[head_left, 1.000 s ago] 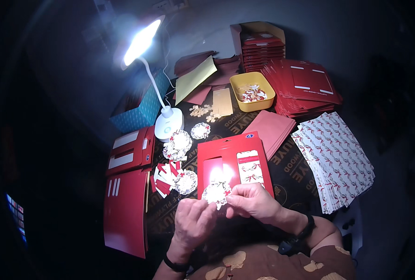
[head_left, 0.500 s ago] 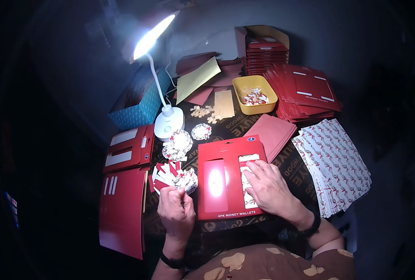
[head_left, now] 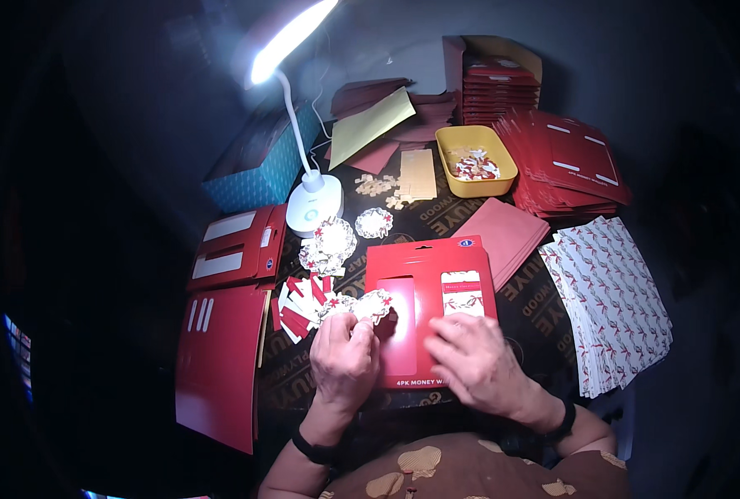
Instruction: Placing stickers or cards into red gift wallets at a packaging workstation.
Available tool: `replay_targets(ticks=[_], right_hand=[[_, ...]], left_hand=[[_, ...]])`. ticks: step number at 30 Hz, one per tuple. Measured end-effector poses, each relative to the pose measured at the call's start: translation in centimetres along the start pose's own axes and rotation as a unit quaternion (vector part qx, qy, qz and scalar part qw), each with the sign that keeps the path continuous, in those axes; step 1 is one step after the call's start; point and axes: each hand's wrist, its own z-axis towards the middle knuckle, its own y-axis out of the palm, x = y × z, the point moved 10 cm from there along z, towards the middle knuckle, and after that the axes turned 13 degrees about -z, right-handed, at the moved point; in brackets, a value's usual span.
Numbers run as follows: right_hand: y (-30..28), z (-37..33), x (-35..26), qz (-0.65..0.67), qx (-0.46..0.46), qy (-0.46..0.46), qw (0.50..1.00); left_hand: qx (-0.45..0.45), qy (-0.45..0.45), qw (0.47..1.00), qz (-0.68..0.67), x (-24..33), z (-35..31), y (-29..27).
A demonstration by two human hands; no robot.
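Observation:
In front of me lies a red flat box (head_left: 424, 258) with two cut-out windows, the right one showing a white patterned wallet (head_left: 461, 301) with a red band. My left hand (head_left: 345, 362) pinches a round wreath-shaped paper cutout (head_left: 377, 305), held over the box's left edge. Over the lower right of the box is my right hand (head_left: 485, 366), its fingers loosely bent, apart and slightly blurred, with nothing seen in them. Beyond my left hand are red and white paper strips (head_left: 296, 309) and more wreath cutouts (head_left: 334, 239).
A lit white lamp (head_left: 314, 206) stands at the back left beside a blue box (head_left: 253, 179). Red covers (head_left: 220, 358) lie at the left. At the right are patterned sheets (head_left: 611, 299), pink envelopes (head_left: 503, 237), stacked red covers (head_left: 565, 154) and a yellow tub (head_left: 478, 185) of small pieces.
My left hand has moved right, bringing a wreath cutout from the strips to the box's edge. My right hand has come off the wallet window toward me. The whole view has shifted slightly.

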Motion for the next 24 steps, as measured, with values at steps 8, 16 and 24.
replay_targets(ticks=[8,16,24], right_hand=[[0.7,-0.7,-1.1,0.125,0.016,-0.059,0.99],[0.4,-0.1,-2.4,0.077,0.052,-0.117,0.989],[1.2,-0.1,-2.8,0.154,-0.004,-0.101,0.983]], left_hand=[[-0.021,0.076,0.997,-0.001,0.9,-0.5,0.5],[-0.049,0.127,0.989,-0.052,2.7,-1.3,0.1],[-0.049,0.085,0.992,-0.08,1.5,-2.0,-0.3]])
